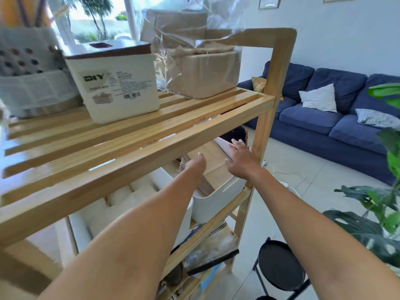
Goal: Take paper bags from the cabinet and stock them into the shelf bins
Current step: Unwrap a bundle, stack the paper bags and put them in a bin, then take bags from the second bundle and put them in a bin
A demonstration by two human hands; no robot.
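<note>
Both my arms reach under the top slats of a wooden shelf toward a white bin on the second level. Brown paper bags lie flat in that bin. My left hand rests over the bags, its fingers hidden behind the shelf rail. My right hand hovers over the bin's right end with fingers spread, holding nothing. Another white bin with white rolls stands to the left on the same level. A plastic-wrapped bundle of brown paper bags sits on the top shelf.
A white DIY tissue box and a perforated basket stand on the top shelf. A black round stool is at the lower right, with green plants, a blue sofa and cables on the floor.
</note>
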